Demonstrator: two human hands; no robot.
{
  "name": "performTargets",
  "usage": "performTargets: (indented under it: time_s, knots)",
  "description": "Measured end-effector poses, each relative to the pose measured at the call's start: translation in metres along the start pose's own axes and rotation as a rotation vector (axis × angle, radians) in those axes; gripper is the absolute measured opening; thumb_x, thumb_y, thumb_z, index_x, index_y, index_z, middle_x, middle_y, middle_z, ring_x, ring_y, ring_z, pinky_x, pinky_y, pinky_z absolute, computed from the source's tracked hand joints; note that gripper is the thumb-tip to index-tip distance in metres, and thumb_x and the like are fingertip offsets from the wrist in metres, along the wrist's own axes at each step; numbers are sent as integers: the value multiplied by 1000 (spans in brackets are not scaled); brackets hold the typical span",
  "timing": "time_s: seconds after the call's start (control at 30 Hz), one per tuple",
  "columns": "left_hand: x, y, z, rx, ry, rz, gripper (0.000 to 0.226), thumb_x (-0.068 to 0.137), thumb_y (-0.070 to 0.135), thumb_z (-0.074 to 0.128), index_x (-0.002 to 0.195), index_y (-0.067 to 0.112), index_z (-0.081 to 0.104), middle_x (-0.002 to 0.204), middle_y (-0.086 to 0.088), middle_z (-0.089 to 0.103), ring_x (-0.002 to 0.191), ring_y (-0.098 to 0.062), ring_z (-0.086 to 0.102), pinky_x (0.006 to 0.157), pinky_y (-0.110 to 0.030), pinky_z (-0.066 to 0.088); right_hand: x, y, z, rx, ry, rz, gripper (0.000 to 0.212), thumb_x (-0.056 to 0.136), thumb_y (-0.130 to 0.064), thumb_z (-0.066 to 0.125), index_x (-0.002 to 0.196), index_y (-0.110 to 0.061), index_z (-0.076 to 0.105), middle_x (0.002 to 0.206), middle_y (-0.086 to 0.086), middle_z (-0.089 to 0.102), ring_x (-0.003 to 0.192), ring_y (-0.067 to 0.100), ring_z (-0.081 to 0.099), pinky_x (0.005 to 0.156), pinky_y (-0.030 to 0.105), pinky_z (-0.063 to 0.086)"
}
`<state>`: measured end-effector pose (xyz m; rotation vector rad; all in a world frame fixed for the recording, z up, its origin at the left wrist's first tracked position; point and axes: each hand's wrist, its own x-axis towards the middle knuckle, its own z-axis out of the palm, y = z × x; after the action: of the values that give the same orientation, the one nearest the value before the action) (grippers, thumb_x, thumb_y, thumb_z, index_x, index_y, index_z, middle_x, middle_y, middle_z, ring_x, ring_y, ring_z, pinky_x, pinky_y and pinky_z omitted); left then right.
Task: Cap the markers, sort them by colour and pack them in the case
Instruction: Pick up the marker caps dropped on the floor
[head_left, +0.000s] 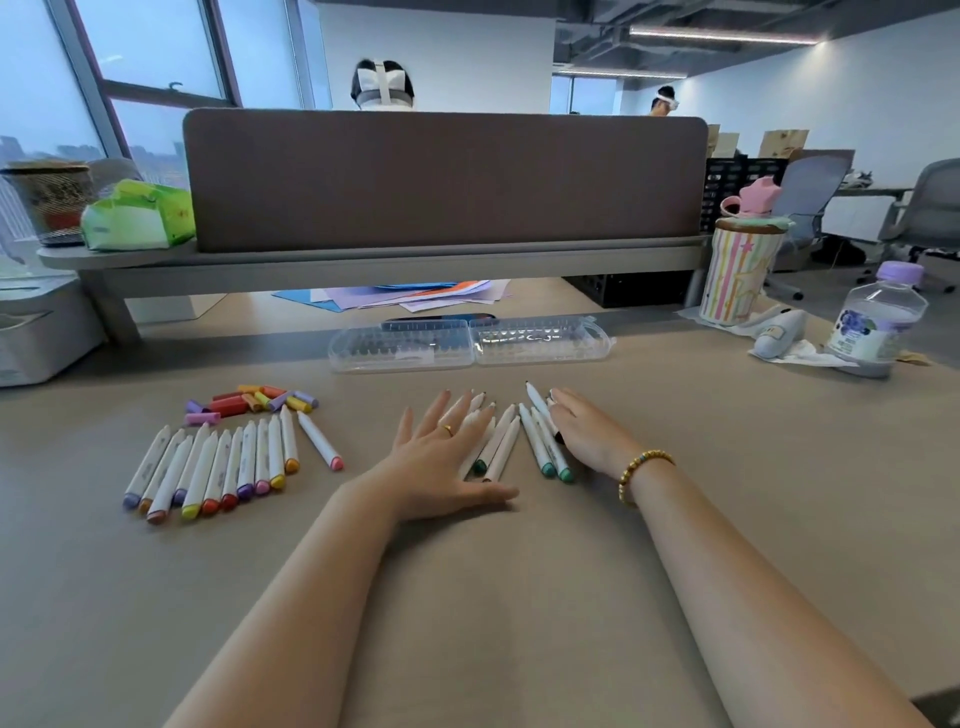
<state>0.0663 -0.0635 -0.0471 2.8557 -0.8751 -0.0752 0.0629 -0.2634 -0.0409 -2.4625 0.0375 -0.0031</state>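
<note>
Both hands lie flat on the desk (519, 597), fingers straight — neither grips anything. Left hand (441, 462) rests palm-down w/ its fingers over the upper ends of a small group of uncapped green-end markers (496, 447); thumb stretched out to the right along the desk. Right hand (582, 431) rests on its edge just beside a 2nd cluster, teal-end markers (545, 444), fingers touching their right side. Can't tell how many markers sit under each hand.

To the left, well apart from the hands, a row of warm-colour markers (218, 467) lies side by side, white barrels, tips uncapped & pointing away, coloured ends (purple, orange, yellow, red, pink) toward the person. One pink-end marker (320, 441) lies slightly apart at the row's right. Just beyond the row — a loose pile of caps (249, 402), red, orange, yellow, purple, pink.

The clear case (470, 343) lies open farther back at desk centre, both halves flat, no markers in it.

Right edge: striped cup (737, 275) w/ pink lid, and a water bottle (878, 322) w/ purple cap. Coloured papers (415, 296) lie under the shelf behind the case.
</note>
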Motion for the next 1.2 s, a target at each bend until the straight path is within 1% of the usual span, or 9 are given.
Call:
performTargets:
  time_s: [0.07, 0.17, 0.33, 0.53, 0.67, 0.83, 1.0, 1.1, 1.2]
  knots:
    - [5, 5, 6, 38, 17, -10, 85, 83, 74, 29, 149, 33, -5, 156, 8, -17, 142, -13, -21, 116, -47, -9, 0, 1, 0, 56, -8, -18, 47, 104, -21, 21, 148, -5, 20, 158, 3, 12, 145, 14, 10, 113, 21, 8]
    - [16, 14, 13, 55, 69, -105, 74, 90, 67, 21, 151, 29, 2, 158, 6, -7, 144, -13, -14, 118, -44, 1, 0, 0, -2, 209, -1, -16, 46, 103, -23, 24, 147, -9, 26, 155, 1, 22, 143, 13, 19, 112, 22, 13]
    - [25, 33, 21, -6, 132, -267, 69, 93, 61, 18, 150, 24, 10, 159, -1, 1, 145, -20, -9, 118, -45, 4, -1, 5, -6, 233, -61, -9, 47, 101, -27, 31, 147, -18, 31, 154, -4, 27, 141, 13, 24, 118, 34, 17]
    - [14, 12, 4, -101, 119, -72, 74, 89, 64, 32, 150, 30, 8, 158, 3, -3, 145, -16, -12, 116, -44, -7, -12, 21, -32, 45, -174, -38, 63, 95, -29, 50, 149, -29, 17, 157, -4, 16, 143, 13, 17, 115, 32, 17]
    - [7, 9, 6, -40, 93, 32, 75, 85, 66, 39, 149, 36, 12, 158, 9, 0, 145, -14, -12, 116, -43, -7, -16, 18, -24, -55, -158, -101, 59, 98, -31, 45, 150, -26, 17, 159, -4, -2, 145, 11, -7, 117, 34, 2]
    - [17, 15, 11, 6, 74, -21, 60, 95, 57, 28, 149, 35, 14, 158, 9, 6, 146, -13, -2, 118, -42, -3, -14, 13, -7, -100, -100, -188, 50, 97, -6, 31, 146, -16, 32, 158, -3, 13, 145, 8, 2, 115, 25, 4]
    - [13, 26, 11, -23, 53, -54, 71, 91, 62, 32, 150, 28, 12, 158, 5, 4, 146, -14, -1, 117, -41, -3, -17, 14, -19, -61, -167, -183, 45, 100, -20, 40, 144, -18, 35, 156, -3, 19, 145, 8, 8, 115, 25, 7]
    - [13, 34, 11, -36, 45, -41, 80, 85, 68, 37, 150, 27, 12, 158, 5, 5, 146, -15, -2, 118, -43, -3, -26, 16, -30, -171, -246, -144, 73, 91, -41, 54, 150, -27, 14, 159, -5, 1, 146, 11, -4, 119, 34, 4]
    - [17, 36, 12, -47, 107, -19, 83, 82, 70, 41, 149, 27, 19, 158, 6, 11, 146, -14, 1, 117, -47, -3, -32, 22, -41, -322, -368, -82, 92, 86, -42, 62, 150, -29, -3, 158, -3, -10, 145, 13, -11, 117, 31, 0]
